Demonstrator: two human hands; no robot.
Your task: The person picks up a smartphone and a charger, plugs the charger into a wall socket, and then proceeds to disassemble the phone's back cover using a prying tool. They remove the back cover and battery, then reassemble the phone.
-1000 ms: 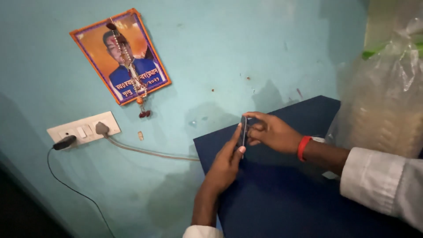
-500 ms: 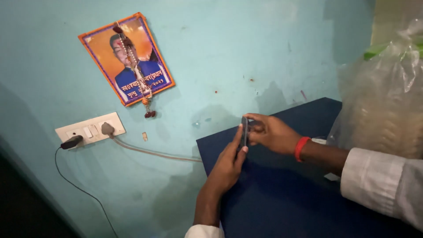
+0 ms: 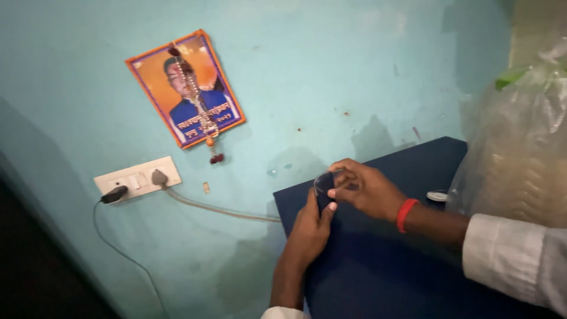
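Note:
My left hand (image 3: 310, 230) reaches up from the bottom edge and my right hand (image 3: 366, 192), with a red band on its wrist, comes in from the right. They meet over the near-left corner of a dark blue tabletop (image 3: 413, 165). Between the fingers of both hands is a small dark object (image 3: 323, 184) with a clear rounded part at its top. What kind of thing it is cannot be made out. The left thumb presses on its lower side and the right fingers curl over its top.
A large clear plastic bag (image 3: 520, 153) stands on the table at the right, with a small round white cap (image 3: 437, 195) beside it. On the turquoise wall hang a framed picture with a bead string (image 3: 186, 88) and a white switchboard (image 3: 137, 177) with two plugs and cables.
Both hands stay together on the small object and turn it a little. The view has shifted, so the wall and table sit further right in the frame.

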